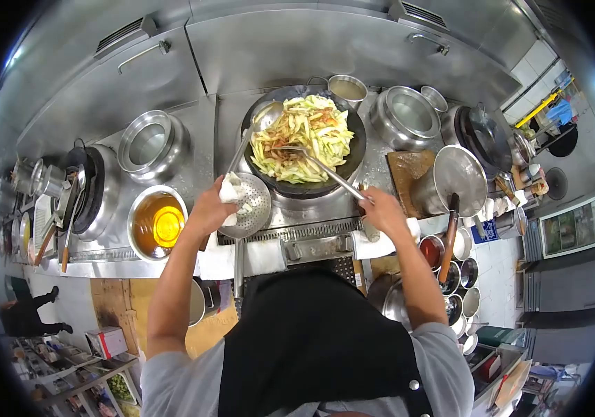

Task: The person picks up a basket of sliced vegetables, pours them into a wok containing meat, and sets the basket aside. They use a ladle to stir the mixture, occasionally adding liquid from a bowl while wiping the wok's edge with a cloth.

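A large black wok on the range holds a heap of pale green, sliced cabbage-like vegetable with reddish-brown seasoning on part of it. My left hand is closed around the handle of a steel ladle, whose bowl rests at the wok's upper left. A white cloth is bunched at this hand. On the right, my right hand grips a long-handled metal spatula; its head is partly hidden in the vegetable. A perforated skimmer lies below the wok, beside my left hand.
A bowl of yellow oil stands at left, near a steel pot. To the right are a wooden board, a deep pot and another lidded pot. White towels hang along the front edge.
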`<state>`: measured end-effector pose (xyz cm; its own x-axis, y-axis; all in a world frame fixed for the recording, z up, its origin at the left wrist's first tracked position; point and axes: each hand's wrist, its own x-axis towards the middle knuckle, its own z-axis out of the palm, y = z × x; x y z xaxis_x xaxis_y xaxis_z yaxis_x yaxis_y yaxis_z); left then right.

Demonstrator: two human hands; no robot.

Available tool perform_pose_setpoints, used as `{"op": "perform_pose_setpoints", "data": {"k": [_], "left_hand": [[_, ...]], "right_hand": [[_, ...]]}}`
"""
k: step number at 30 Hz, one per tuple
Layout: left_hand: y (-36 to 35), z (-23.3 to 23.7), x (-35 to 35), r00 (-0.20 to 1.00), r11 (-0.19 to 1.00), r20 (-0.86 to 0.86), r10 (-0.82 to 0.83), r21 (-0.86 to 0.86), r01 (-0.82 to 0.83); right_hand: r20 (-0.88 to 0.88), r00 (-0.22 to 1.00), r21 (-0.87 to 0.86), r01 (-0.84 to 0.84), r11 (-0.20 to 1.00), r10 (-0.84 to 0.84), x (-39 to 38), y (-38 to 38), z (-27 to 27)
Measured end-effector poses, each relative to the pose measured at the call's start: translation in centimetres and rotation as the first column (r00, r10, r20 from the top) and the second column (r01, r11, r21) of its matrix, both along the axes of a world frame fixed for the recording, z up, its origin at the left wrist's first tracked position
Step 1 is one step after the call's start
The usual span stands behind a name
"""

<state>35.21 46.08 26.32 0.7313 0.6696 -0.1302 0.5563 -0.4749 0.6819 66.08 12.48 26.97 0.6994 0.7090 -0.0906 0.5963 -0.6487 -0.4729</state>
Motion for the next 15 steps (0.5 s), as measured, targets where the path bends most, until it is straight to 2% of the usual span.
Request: {"op": "perform_pose_setpoints", "data": {"k": [1,2,3,4,6,7,9,11,12,13,15], "left_hand": [[0.2,0.1,-0.1,1.0,1.0,-0.011,0.0,-0.006,0.0],[0.0,1.5,0.2,0.999,1.0,-0.052,-0.007,-0.021,0.006],[0.2,2.3,0.6,0.996,0.999,-0.084,-0.008,-0.032,0.005],[0.7,2.1,0.7,0.995,1.0,-0.105,0.002,0.005,-0.002],[1.1,2.5,0.8,0.986,1.0,-0.167,0.012,0.025,-0.008],[1.2,2.7,1.0,0.975,0.999,-0.222,0.01,0.053,0.002],[0.4,0.3,0.7,0.974,0.995,-0.224,0.02,0.101,0.003],[-1.4,-3.5,0.0,0.996,0.995,-0.078,0.039,-0.09,-0.046],[-3.7,-3.5,0.1,0.991,0.966,-0.044,0.127,-0.221,-0.134],[-6.2,-3.4,0.7,0.976,0.913,-0.022,0.218,-0.348,-0.212],[-8.4,-6.1,1.9,0.942,0.724,0.132,0.308,-0.675,-0.142]], "right_hand": [[0.078,0.996,-0.009,-0.05,0.999,0.051,0.0,-1.7,0.3],[0.095,0.993,0.054,-0.078,0.995,0.073,0.7,-3.9,0.6],[0.164,0.983,0.121,-0.1,0.988,0.08,0.1,-5.6,3.2],[0.103,0.994,0.024,-0.038,0.999,0.035,-0.7,-6.8,6.6],[0.218,0.973,-0.091,-0.055,0.994,0.074,-1.5,-8.9,10.4],[0.216,0.973,-0.093,-0.058,0.994,0.077,-1.7,-9.3,10.3],[0.213,0.968,-0.243,-0.083,0.966,0.136,-1.8,-10.0,10.1],[0.168,0.968,-0.178,-0.157,0.972,0.187,-1.9,-8.9,6.3],[0.134,0.974,-0.157,-0.163,0.974,0.184,-2.1,-7.6,3.7],[0.089,0.988,-0.125,-0.111,0.986,0.123,-2.9,-5.7,1.0],[0.167,0.978,-0.02,-0.126,0.992,0.128,-3.4,-1.9,-5.0]]}}
